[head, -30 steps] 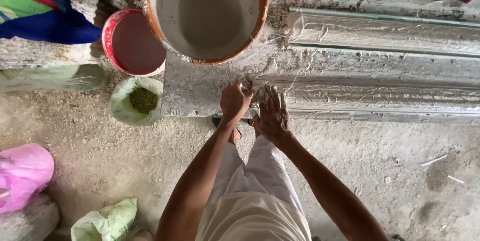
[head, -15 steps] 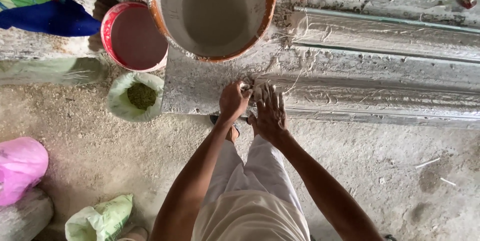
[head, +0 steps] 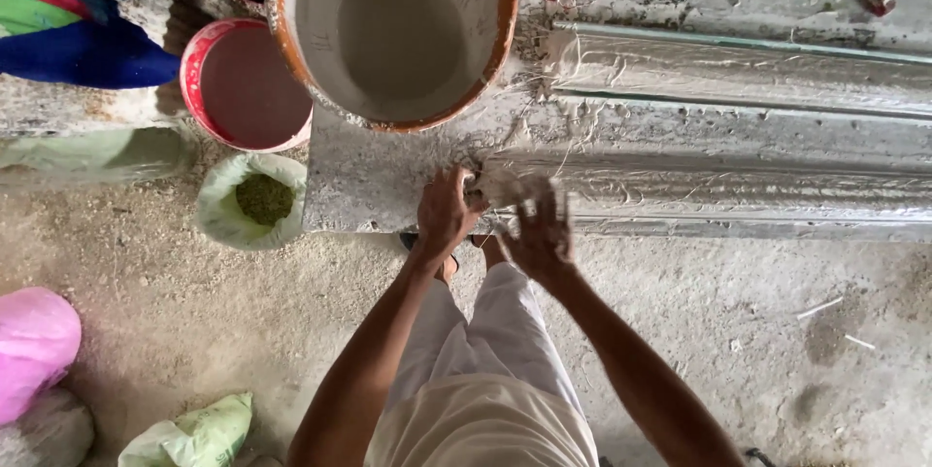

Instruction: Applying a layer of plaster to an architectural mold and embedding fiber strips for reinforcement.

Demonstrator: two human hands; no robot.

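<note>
Head view looks straight down on a low grey surface (head: 388,190) standing on a dusty floor (head: 738,331). A long moulded strip (head: 738,190), wet and glossy, lies along this surface; its long axis runs left to right across the picture, and its near end points toward the person's left, ending at both hands. The left hand (head: 445,215) is curled, with its fingertips pinching a tuft of pale fibre (head: 482,185) at the strip's end, apparently to hold that end in place. The right hand (head: 537,229) has its fingers spread and lies flat on the strip just beside the left, a position suited to pressing the fibre into the wet material. A large orange-rimmed tub (head: 393,30) of grey mix stands on the surface directly above the hands, within reach. A red bucket (head: 248,88) and a small green bag (head: 250,200) stand to the left.
</note>
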